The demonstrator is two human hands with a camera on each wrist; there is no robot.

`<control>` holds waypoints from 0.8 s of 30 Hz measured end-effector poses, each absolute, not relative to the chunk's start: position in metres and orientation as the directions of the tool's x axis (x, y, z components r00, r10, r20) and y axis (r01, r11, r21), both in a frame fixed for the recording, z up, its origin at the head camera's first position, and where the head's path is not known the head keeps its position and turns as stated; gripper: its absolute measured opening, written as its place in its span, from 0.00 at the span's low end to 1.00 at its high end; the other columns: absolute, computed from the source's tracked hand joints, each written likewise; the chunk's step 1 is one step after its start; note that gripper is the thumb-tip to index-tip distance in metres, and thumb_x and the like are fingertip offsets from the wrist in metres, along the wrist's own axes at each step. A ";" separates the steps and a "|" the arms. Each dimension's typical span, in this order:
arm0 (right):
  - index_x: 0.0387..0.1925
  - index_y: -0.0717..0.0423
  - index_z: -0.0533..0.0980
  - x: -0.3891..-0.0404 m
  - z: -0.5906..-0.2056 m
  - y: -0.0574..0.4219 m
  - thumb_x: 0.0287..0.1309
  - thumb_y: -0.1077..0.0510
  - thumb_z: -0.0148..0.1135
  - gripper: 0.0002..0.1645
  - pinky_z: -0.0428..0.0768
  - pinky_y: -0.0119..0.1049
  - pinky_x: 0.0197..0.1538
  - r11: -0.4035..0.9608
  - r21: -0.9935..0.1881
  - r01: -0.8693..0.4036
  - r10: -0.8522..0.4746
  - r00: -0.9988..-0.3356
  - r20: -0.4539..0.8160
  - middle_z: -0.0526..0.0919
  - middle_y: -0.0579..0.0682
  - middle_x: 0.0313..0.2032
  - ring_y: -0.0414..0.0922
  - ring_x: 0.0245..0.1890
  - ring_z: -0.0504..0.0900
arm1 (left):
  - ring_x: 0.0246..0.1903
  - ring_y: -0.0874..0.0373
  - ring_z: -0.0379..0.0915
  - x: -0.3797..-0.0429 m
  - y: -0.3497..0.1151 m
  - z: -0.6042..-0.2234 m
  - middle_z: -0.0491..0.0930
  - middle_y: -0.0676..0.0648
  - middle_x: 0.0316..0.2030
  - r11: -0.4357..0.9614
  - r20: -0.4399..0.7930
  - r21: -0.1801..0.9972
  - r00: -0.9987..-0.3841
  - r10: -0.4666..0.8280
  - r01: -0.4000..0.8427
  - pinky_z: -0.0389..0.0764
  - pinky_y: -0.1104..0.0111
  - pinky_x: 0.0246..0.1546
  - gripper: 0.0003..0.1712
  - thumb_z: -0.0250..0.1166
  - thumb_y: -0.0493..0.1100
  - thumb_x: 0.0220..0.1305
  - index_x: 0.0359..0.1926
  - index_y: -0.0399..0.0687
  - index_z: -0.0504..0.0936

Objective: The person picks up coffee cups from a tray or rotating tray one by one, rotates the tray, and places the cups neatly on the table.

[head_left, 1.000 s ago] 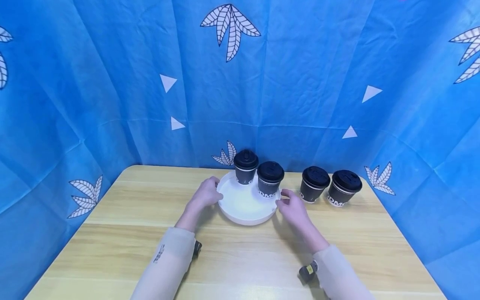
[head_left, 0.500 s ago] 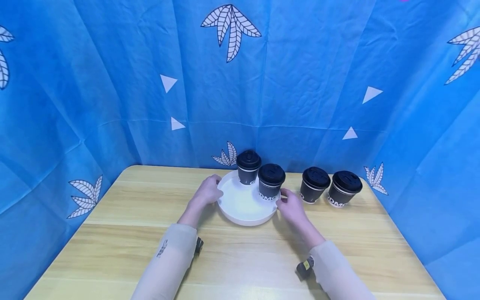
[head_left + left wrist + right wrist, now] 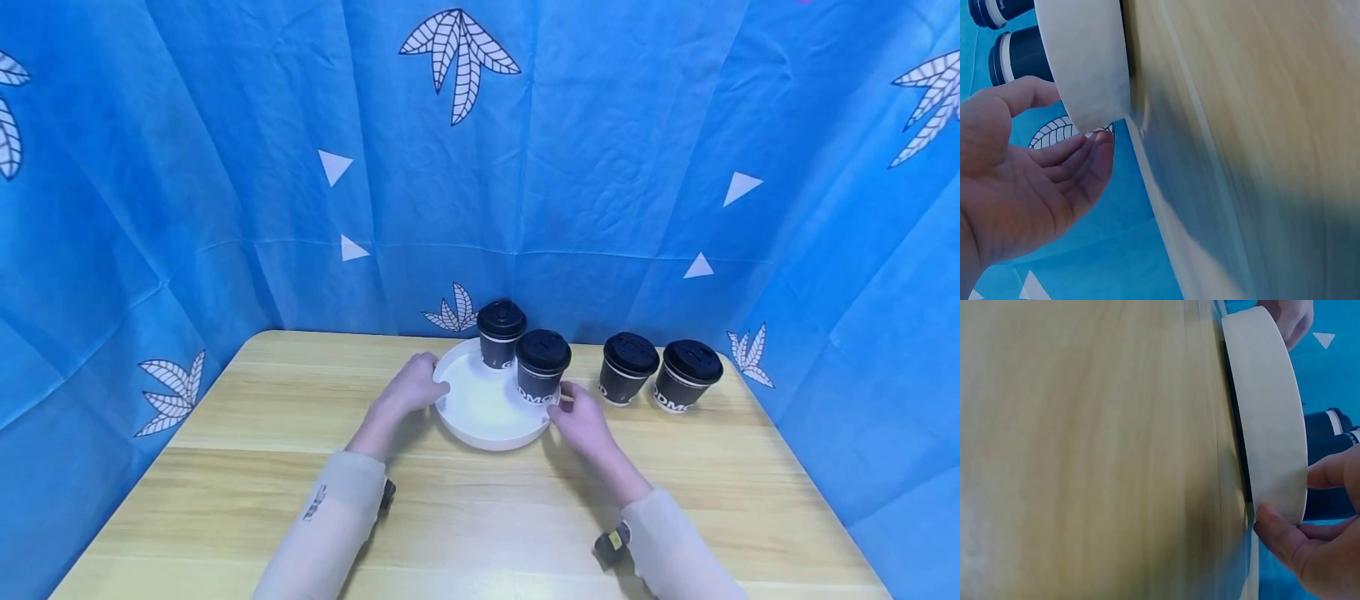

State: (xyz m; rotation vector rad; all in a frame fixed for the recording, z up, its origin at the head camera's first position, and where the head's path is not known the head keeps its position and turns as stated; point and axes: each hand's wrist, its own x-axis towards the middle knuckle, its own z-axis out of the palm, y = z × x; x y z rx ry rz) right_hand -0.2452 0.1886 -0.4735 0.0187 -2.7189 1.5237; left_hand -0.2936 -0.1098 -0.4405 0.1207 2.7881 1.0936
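A round white tray (image 3: 480, 410) with a low wall sits near the back middle of the table. Two black lidded paper coffee cups stand upright in it: one (image 3: 501, 323) towards the back, the other (image 3: 542, 358) at the right. My left hand (image 3: 411, 387) holds the tray's left rim, thumb over the edge and fingers curled against the wall (image 3: 1088, 59). On the opposite side, my right hand (image 3: 585, 421) grips the rim between thumb and fingers, beside the nearer cup. A dark gap shows under the tray wall (image 3: 1266, 412) in the right wrist view.
Two more black lidded cups, one (image 3: 628, 368) and another (image 3: 686, 377), stand side by side on the wooden table (image 3: 480, 517), right of my right hand. A blue patterned curtain (image 3: 622, 150) hangs directly behind the table and along both sides.
The back cup in the tray has shifted slightly right in the head view, and the nearer cup sits marginally lower. Both hands keep their hold on the rim; the tray stays about where it was.
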 end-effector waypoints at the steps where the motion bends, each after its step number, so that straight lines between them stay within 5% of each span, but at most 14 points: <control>1: 0.71 0.76 0.63 -0.245 -0.473 0.189 0.67 0.62 0.60 0.36 0.77 0.55 0.66 0.523 -0.852 -0.023 0.000 -1.000 0.027 0.71 0.74 0.67 0.65 0.63 0.79 | 0.51 0.43 0.76 -0.293 -0.111 -0.440 0.79 0.35 0.54 0.738 -0.104 0.674 -0.985 0.137 0.032 0.78 0.50 0.63 0.29 0.66 0.39 0.66 0.64 0.30 0.73; 8: 0.72 0.74 0.63 -0.240 -0.471 0.188 0.68 0.60 0.62 0.37 0.79 0.55 0.64 0.548 -0.837 -0.003 0.001 -1.000 0.004 0.72 0.72 0.67 0.64 0.62 0.80 | 0.41 0.49 0.75 -0.291 -0.117 -0.442 0.79 0.43 0.44 0.816 -0.112 0.572 -0.978 0.176 0.081 0.82 0.54 0.53 0.25 0.66 0.41 0.66 0.60 0.33 0.76; 15: 0.73 0.70 0.62 -0.237 -0.467 0.189 0.68 0.56 0.62 0.39 0.76 0.57 0.67 0.549 -0.836 0.014 0.011 -1.000 -0.010 0.74 0.71 0.66 0.64 0.64 0.78 | 0.49 0.46 0.75 -0.293 -0.118 -0.445 0.78 0.38 0.55 0.854 -0.094 0.508 -0.978 0.185 0.113 0.79 0.48 0.61 0.31 0.67 0.43 0.67 0.66 0.33 0.73; 24: 0.79 0.66 0.53 -0.239 -0.461 0.190 0.63 0.55 0.68 0.51 0.68 0.58 0.73 0.470 -0.881 -0.049 0.033 -0.997 0.072 0.62 0.64 0.75 0.64 0.74 0.62 | 0.52 0.45 0.72 -0.296 -0.119 -0.449 0.77 0.39 0.58 0.894 -0.039 0.409 -0.975 0.218 0.184 0.75 0.49 0.65 0.33 0.68 0.48 0.66 0.66 0.34 0.73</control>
